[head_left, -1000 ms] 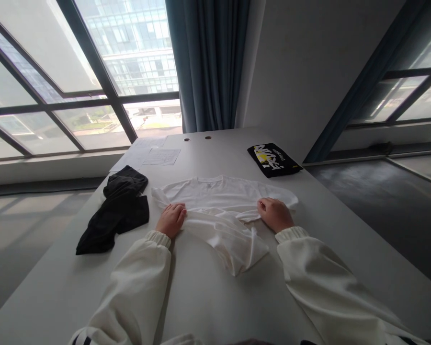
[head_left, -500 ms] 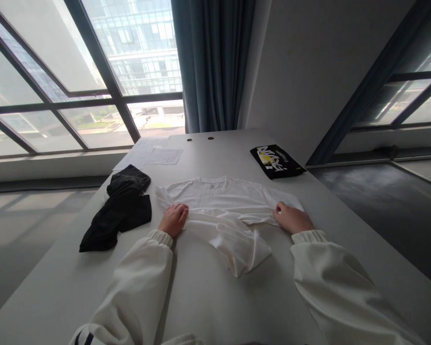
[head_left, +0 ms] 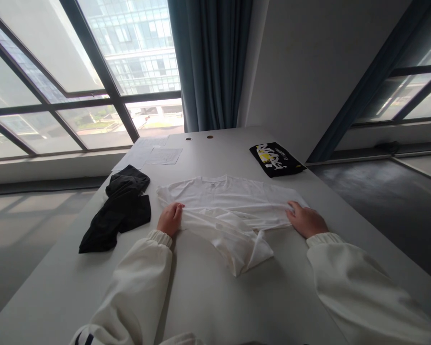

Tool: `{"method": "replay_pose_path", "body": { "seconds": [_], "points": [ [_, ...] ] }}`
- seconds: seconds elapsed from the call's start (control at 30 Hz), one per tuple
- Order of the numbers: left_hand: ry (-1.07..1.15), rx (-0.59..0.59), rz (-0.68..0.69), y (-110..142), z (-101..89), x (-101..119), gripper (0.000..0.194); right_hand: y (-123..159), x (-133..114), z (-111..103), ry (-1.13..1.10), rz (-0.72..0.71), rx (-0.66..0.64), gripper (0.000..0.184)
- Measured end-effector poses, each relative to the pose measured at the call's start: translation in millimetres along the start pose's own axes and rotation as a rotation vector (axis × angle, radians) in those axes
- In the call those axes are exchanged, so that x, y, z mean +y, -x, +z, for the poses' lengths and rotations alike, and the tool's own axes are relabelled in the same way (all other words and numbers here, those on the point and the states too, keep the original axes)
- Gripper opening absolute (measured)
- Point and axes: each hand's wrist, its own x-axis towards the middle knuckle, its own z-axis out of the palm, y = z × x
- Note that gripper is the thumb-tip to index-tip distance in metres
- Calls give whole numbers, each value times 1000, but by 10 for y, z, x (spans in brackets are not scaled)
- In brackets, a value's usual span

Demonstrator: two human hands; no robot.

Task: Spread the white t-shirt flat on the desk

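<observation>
White T-shirt (head_left: 222, 201) lies mid-surface (head_left: 201, 297), collar away from you. Your left hand (head_left: 169, 219) pinches left edge; your right hand (head_left: 306, 221) rests flat, fingers spread, on right edge. Lower half bunched toward you: fold barely begun, smoothing remains.

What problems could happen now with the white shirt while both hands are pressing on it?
1. The lower part of the white shirt is bunched in a crooked flap near the person; pressing it down may set wrinkles.
2. The left hand grips one edge and the right hand presses flat, so pulling might stretch the cloth unevenly.
3. The black garment lies close to the shirt's left sleeve and might get caught.
</observation>
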Motion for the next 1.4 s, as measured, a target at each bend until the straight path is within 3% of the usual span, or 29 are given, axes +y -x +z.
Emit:
{"method": "replay_pose_path", "body": {
  "seconds": [0.2,0.37,0.43,0.5,0.57,0.63,0.77,0.87,0.93,1.03,1.1,1.23,1.4],
  "points": [
    [-24,2,-26,-16,7,-20,41,-295,505,56,-159,157,-1,41],
    [-89,33,-56,-29,-62,-20,50,-301,582,154,-92,239,80,37],
    [-85,11,18,-21,-116,31,52,-262,537,196,-28,209,143,34],
    [-94,-66,184,5,-166,132,48,-225,462,220,-61,96,242,33],
    [-139,-162,356,52,-183,275,43,-190,349,216,-218,-83,318,36],
    [-204,-239,436,113,-149,432,39,-140,189,180,-381,-256,331,39],
    [-211,-376,444,241,33,681,29,34,-234,46,-515,-509,167,37],
    [-145,-433,500,313,182,767,55,163,-496,-44,-599,-648,14,32],
    [-128,-444,499,335,255,779,58,206,-583,-73,-627,-672,-19,31],
    [-118,-481,487,322,301,754,33,201,-601,-63,-659,-645,-26,38],
    [-87,-487,483,296,286,730,29,170,-578,-30,-669,-582,-4,47],
    [87,-497,493,237,174,713,27,97,-539,51,-603,-510,36,41],
    [253,-658,430,159,-36,688,24,66,-531,143,-477,-428,86,36]
  ]
}}
